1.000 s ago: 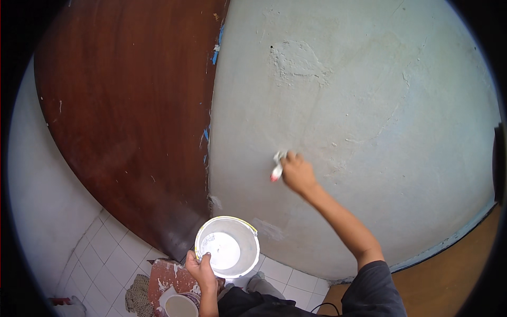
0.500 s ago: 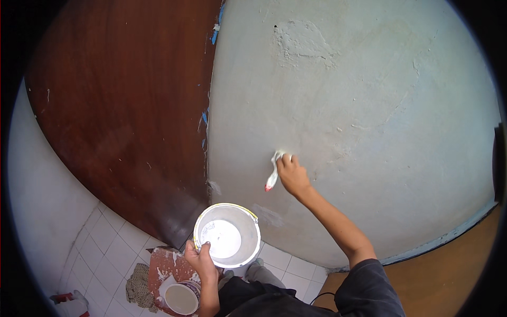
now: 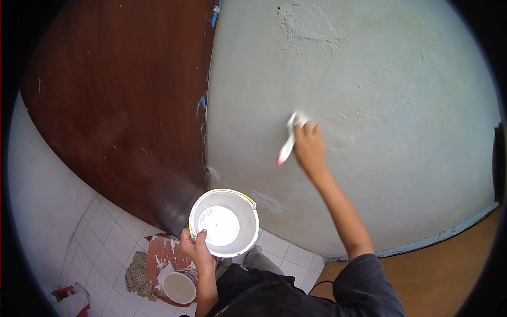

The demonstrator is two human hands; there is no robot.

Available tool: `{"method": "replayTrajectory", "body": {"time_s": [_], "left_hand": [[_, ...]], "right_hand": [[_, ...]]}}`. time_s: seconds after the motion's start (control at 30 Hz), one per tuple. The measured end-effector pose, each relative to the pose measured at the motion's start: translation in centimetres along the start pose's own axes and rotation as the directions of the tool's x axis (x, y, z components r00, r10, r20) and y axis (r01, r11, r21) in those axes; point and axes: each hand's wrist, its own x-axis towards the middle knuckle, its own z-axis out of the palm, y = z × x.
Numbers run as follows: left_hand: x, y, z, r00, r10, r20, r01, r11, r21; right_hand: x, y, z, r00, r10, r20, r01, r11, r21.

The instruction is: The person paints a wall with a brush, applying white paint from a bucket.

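Observation:
A white bucket [image 3: 247, 224] with a yellow-edged rim is gripped at its near left side by my left hand [image 3: 197, 248], thumb over the rim. White paint [image 3: 222, 227] covers its bottom. Up against the pale grey wall [image 3: 380, 174], my right hand [image 3: 310, 145] is closed around a paintbrush [image 3: 286, 149]. The brush's white handle ends in a red tip and slants down to the left. Its bristle end, smeared by motion, is close to the wall; whether it touches I cannot tell.
A dark red-brown wooden door [image 3: 121, 105] stands left of the wall. On the white tiled floor [image 3: 105, 227] are a paint-spattered red board [image 3: 158, 248], a tub of pale liquid [image 3: 179, 288] and a crumpled knitted cloth [image 3: 138, 276]. A brown wooden surface [image 3: 422, 274] lies lower right.
My right hand has moved up and slightly right along the wall with the paintbrush. The bucket in my left hand sits a little higher in view, as the whole view has shifted slightly.

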Motion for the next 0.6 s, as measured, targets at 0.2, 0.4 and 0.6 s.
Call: {"method": "replayTrajectory", "body": {"time_s": [0.2, 0.4, 0.6], "left_hand": [[0.4, 1.3, 0.0, 1.0, 0.013, 0.004, -0.013, 1.0, 0.014], [0.2, 1.5, -1.1, 1.0, 0.027, -0.003, -0.026, 0.998, 0.064], [0.2, 2.8, 0.0, 1.0, -0.004, -0.022, 0.005, 0.999, 0.037]], "right_hand": [[-6.0, -3.2, 5.1, 0.941, -0.099, 0.324, 0.007, 0.962, 0.275], [4.2, 1.9, -5.0, 0.995, 0.064, -0.071, -0.051, 0.984, 0.172], [-2.6, -1.5, 1.2, 0.996, 0.093, 0.0, -0.092, 0.987, 0.134]]}}
